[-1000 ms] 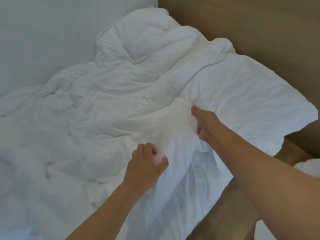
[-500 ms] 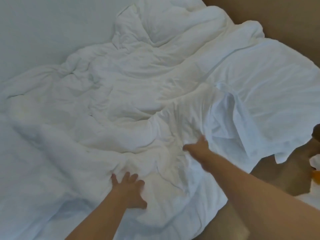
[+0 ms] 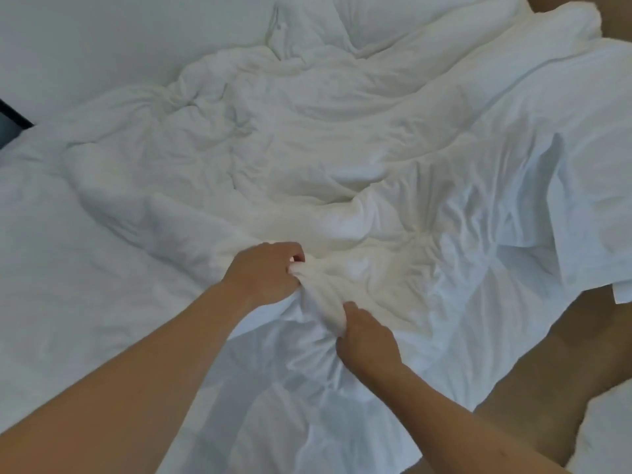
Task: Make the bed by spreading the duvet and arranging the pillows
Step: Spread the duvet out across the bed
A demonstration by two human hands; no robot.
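Note:
A white duvet (image 3: 325,142) lies crumpled across the bed, bunched high toward the far wall and hanging over the right side. My left hand (image 3: 265,271) grips a bunched fold of the duvet near its front edge, fingers curled into the cloth. My right hand (image 3: 367,340) grips the same bunch just below and to the right. The thin loose cover cloth (image 3: 290,398) trails down between my forearms. A plump white shape at the top (image 3: 403,18) may be a pillow; I cannot tell.
The white bed sheet (image 3: 68,285) shows bare on the left. A pale wall (image 3: 102,39) runs behind the bed. Brown floor (image 3: 564,354) lies to the right, with a white object (image 3: 608,425) at the lower right corner. A dark item (image 3: 10,124) sits at the left edge.
Both hands have come together toward the front middle of the duvet. They now clutch one bunched fold, where before they pressed apart on the cloth. The view has dropped lower.

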